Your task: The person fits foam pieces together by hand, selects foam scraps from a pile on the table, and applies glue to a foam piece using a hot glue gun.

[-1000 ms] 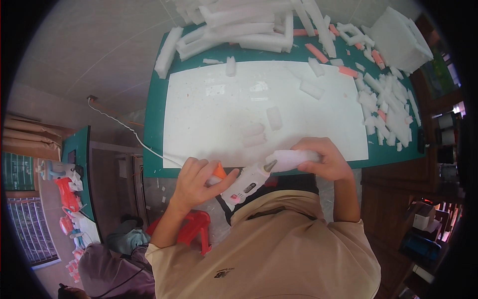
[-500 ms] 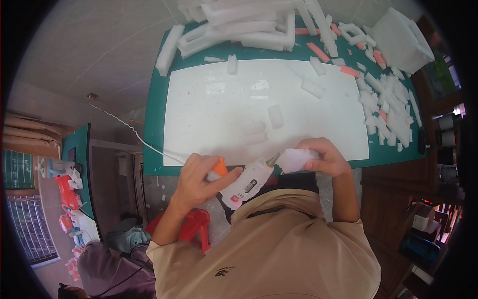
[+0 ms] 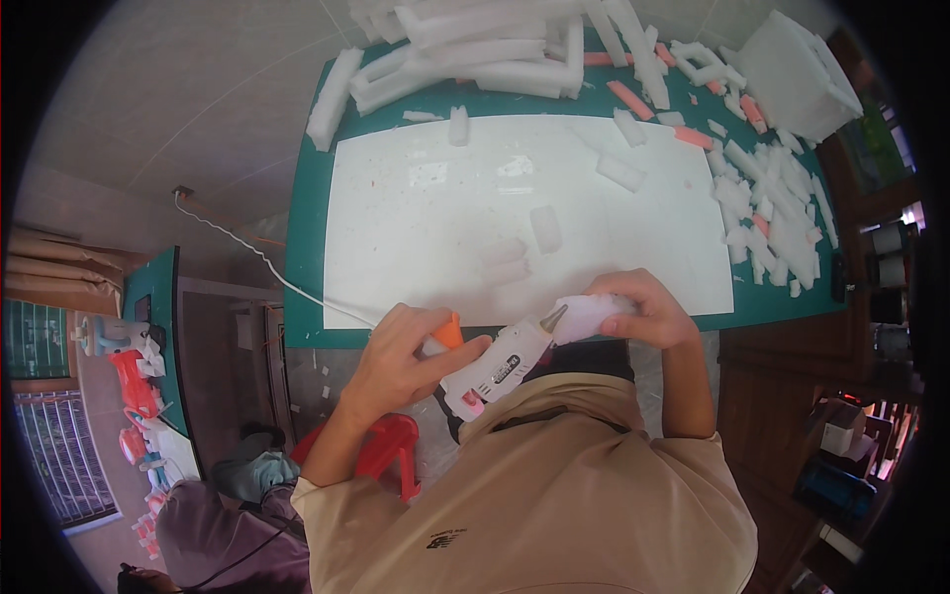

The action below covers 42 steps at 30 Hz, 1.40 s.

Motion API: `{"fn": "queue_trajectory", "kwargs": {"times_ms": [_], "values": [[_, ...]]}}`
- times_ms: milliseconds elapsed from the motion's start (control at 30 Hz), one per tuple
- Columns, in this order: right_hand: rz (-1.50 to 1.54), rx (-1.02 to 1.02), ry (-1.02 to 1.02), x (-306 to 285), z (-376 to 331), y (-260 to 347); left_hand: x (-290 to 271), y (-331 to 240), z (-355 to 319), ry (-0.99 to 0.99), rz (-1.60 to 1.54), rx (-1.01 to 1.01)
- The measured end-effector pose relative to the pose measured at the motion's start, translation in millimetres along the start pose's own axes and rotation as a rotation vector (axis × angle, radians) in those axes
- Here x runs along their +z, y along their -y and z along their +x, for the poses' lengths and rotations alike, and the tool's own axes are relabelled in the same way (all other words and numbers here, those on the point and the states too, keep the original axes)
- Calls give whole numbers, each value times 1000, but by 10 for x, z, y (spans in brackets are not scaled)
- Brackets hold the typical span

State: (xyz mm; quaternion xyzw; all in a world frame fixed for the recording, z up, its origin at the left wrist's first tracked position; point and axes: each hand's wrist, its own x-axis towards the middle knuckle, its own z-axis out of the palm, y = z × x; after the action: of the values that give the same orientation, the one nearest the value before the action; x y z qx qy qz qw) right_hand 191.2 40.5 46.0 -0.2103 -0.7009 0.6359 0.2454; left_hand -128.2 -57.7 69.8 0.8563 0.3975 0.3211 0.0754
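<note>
My left hand (image 3: 408, 351) is closed around the handle of a white hot glue gun (image 3: 500, 368) with an orange trigger (image 3: 448, 332). Its metal nozzle (image 3: 556, 317) points up to the right and meets the near end of a white foam block (image 3: 586, 319). Whether the tip presses on the foam or lies just in front of it, I cannot tell. That block sits between the thumb and fingers of my right hand (image 3: 645, 309), above the table's near edge. A white cord (image 3: 259, 255) runs from the gun's side to a wall socket.
A white board (image 3: 416, 218) lies on the green table (image 3: 307, 238), with a few foam pieces (image 3: 545, 229) on it. Foam frames (image 3: 475, 64) stand at the back, foam scraps (image 3: 782, 213) pile up at right. A red stool (image 3: 396, 450) and another person (image 3: 223, 535) are at lower left.
The glue gun has shifted slightly right and up, bringing its nozzle up against or over the foam block. My right hand has stayed almost in place, the block turned a little.
</note>
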Motion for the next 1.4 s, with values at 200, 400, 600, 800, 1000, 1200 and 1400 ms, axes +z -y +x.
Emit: {"fn": "queue_trajectory", "kwargs": {"times_ms": [200,400,600,800,1000,1200,1400], "values": [[-9,11,-39,29,-5,19,-6,-10,-3,27,44,3],[-25,55,-71,39,-52,81,6,-8,-23,41,71,-5],[116,118,-47,17,-45,6,54,14,-71,15,117,-3],[217,54,-63,-25,-101,-131,60,17,-122,-16,84,-28],[203,120,-119,80,-42,-70,70,-22,-72,37,70,-19],[236,140,-132,74,-74,-96,84,15,-85,-24,83,-8],[243,142,-119,64,-86,-142,49,-22,-30,40,148,9]]}}
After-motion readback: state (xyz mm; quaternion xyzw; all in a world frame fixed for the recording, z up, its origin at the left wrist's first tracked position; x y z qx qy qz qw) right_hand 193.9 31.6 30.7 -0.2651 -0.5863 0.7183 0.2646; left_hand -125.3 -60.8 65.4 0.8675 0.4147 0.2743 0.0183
